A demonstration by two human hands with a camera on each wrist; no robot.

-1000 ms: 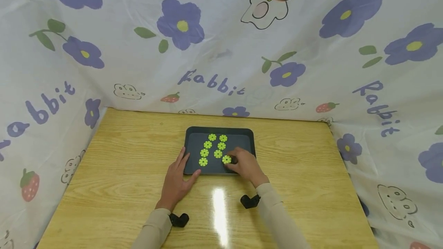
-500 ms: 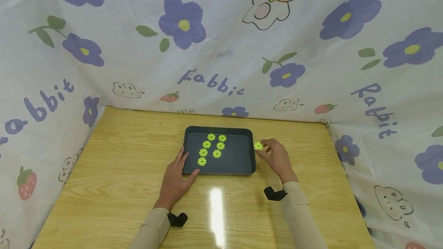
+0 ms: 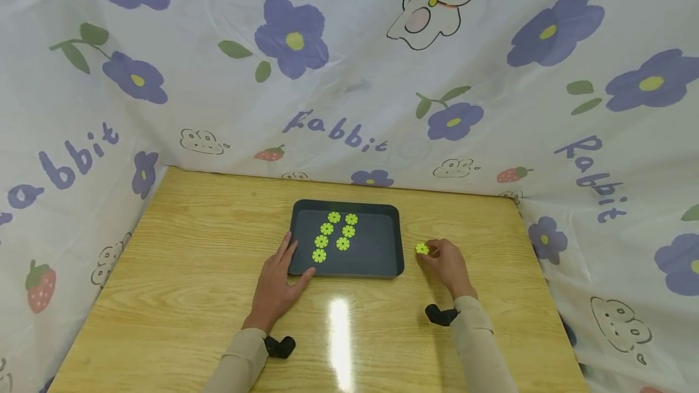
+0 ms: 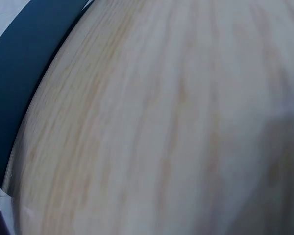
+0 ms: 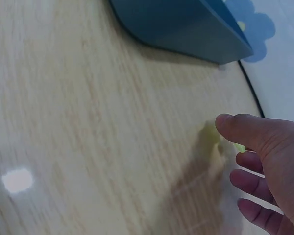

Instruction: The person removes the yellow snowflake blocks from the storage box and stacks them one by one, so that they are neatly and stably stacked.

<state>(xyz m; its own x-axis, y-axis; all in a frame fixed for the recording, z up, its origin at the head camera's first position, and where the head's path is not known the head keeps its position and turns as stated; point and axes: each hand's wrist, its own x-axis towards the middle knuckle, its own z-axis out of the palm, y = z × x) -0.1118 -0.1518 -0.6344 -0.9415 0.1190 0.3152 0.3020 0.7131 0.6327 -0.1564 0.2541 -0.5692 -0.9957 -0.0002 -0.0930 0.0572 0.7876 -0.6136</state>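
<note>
Along the left rim of a dark grey rectangular tray (image 3: 377,250), the left hand (image 3: 275,287) is laid, its fingers extended and its thumb spread toward the near rim. Just to the right of that hand, inside the tray, four yellow-green notched discs (image 3: 318,242) are lined up in a slanting row, followed by three more discs (image 3: 345,233). Beyond the tray's right rim, a single notched disc (image 3: 419,250) is pinched between the right hand's (image 3: 450,267) thumb and fingers.
</note>
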